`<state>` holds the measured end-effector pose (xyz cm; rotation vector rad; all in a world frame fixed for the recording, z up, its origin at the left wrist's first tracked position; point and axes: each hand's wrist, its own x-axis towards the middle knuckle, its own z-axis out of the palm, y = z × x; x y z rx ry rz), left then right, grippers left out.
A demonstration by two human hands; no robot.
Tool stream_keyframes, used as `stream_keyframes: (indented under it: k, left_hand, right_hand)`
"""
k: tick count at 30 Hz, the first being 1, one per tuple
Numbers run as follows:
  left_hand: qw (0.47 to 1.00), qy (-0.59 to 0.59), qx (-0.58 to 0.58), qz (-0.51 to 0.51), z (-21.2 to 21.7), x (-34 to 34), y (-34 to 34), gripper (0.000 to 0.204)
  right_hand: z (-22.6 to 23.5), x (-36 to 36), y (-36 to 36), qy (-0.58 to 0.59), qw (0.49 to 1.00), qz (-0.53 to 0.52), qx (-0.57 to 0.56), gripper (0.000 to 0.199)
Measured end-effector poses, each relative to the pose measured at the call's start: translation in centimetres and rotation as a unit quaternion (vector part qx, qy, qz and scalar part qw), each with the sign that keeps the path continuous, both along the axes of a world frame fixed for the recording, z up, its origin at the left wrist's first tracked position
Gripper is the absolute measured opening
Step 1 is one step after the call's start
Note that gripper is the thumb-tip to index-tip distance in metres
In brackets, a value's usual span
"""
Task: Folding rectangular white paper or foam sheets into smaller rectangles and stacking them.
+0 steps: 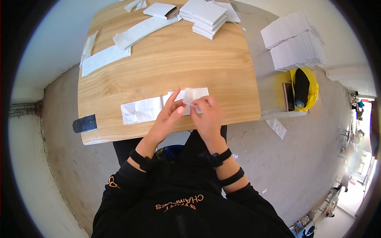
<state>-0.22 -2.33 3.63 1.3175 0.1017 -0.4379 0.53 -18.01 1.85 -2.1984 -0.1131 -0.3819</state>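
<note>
A long white strip, folded flat and wrinkled, lies across the near part of the wooden table. Over its right half, my right hand pinches a small, thin white sheet between thumb and fingers. Whether the sheet is paper or plastic film, I cannot tell. Close by on the left, my left hand has its thumb and fingers apart, its fingertips near the sheet's left edge. Both hands partly hide the strip beneath them.
On the wooden table are a dark phone-like slab, more white strips, an open white box and stacked flat white boxes. To the right stand white stacks and a yellow bag beside a phone.
</note>
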Motion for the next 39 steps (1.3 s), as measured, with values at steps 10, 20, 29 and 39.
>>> stream_keyframes:
  k: [10,20,29,39]
  left_hand:
    - [0.992,0.031,0.118,-0.035,-3.2,-0.1,1.2,0.063]
    - [0.967,-0.088,0.237,-0.029,-3.4,0.4,1.6,0.062]
    - [0.958,-0.089,0.27,-0.024,-4.1,0.6,1.9,0.06]
    - [0.785,-0.33,0.523,-0.041,-2.9,0.4,1.1,0.101]
  right_hand:
    - [-1.9,-0.4,0.1,-0.013,0.994,0.109,-0.013,0.024]
    - [-2.7,1.3,-4.6,0.075,0.996,-0.036,0.031,0.02]
    - [-3.7,1.9,-4.3,0.109,0.993,0.019,-0.042,0.027]
    - [-2.2,1.7,-5.0,0.177,0.984,0.03,0.001,0.062]
